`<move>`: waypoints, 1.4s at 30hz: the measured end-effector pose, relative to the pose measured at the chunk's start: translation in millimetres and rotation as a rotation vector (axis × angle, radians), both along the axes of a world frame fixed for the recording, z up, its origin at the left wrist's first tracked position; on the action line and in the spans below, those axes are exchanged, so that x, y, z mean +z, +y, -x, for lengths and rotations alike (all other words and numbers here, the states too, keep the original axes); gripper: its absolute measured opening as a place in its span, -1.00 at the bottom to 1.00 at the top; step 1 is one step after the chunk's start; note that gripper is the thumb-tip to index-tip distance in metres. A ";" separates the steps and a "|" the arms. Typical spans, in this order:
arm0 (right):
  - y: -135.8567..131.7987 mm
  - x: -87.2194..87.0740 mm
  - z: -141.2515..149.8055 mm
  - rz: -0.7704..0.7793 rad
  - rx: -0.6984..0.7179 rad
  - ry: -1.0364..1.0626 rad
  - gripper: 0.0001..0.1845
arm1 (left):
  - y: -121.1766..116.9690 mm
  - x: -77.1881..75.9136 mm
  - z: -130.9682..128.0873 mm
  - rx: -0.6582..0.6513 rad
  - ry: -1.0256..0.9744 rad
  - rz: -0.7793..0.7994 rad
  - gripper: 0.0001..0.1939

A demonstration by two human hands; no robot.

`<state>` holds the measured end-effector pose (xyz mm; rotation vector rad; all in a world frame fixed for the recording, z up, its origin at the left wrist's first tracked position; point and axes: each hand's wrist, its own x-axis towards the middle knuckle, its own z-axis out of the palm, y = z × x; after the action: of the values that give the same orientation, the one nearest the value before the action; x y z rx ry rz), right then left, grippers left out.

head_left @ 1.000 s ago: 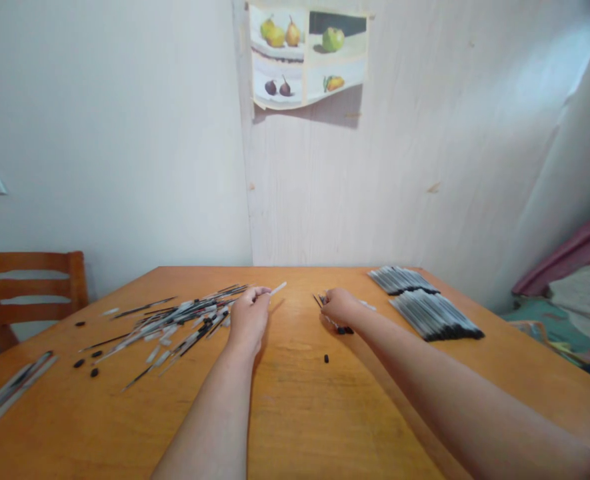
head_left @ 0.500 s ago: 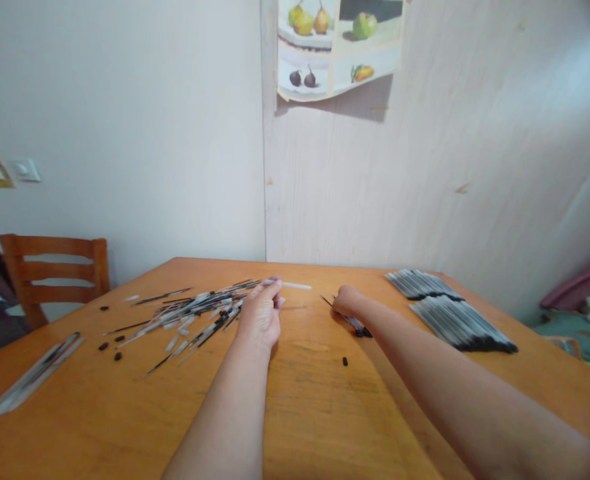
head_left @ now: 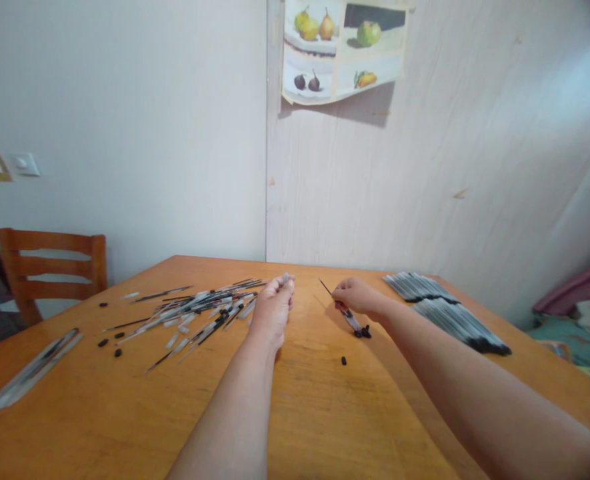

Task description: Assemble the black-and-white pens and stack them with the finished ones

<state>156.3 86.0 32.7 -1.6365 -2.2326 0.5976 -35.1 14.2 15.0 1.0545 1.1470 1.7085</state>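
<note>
My left hand (head_left: 273, 308) is closed around a whitish, see-through pen barrel (head_left: 286, 277); only its end shows past the fingers. Across a small gap, my right hand (head_left: 353, 295) pinches a thin dark pen refill (head_left: 324, 285), whose tip points up and to the left. Just below that hand lie a few clear pen parts (head_left: 349, 320) and several black pen caps (head_left: 363, 331). One more black cap (head_left: 343, 361) rests alone nearer to me. Left of my left hand spreads a loose pile of refills, barrels and small clear pieces (head_left: 199, 308).
Two rows of clear pens with black ends (head_left: 457, 323) lie at the right of the wooden table (head_left: 315, 420). At the far left is a long clear packet (head_left: 35, 370) with thin sticks inside. A wooden chair (head_left: 55, 267) stands beyond the left edge.
My left hand has turned, so the barrel, earlier pointing right, now shows only its end. My right hand has risen from the small parts with a refill. The view has swung slightly left.
</note>
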 end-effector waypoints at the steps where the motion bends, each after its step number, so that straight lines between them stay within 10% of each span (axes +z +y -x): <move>1: -5.1 4.5 -3.4 0.009 0.025 0.052 -0.72 | -0.7 -1.0 -1.7 0.003 0.068 0.005 -0.65; 7: -38.7 37.4 -26.4 0.187 0.205 0.459 -0.77 | 1.0 -10.5 -7.1 -0.035 0.466 -0.007 -0.72; 14: -64.5 60.9 -40.4 0.257 0.222 0.424 -0.82 | 8.6 -23.9 -5.7 -0.049 0.784 -0.051 -0.73; 37: -60.7 44.9 -28.5 0.302 0.198 0.446 -0.76 | -0.6 -23.9 -20.1 -0.330 0.833 -0.055 -0.71; 42: -55.5 34.1 -25.7 0.154 -0.056 0.610 -0.59 | -4.5 -18.2 -24.3 -0.332 0.688 -0.007 -0.71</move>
<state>182.0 30.6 66.8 -1.3346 -1.7225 1.1031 -10.8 9.7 -3.1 1.8031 1.2725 1.1091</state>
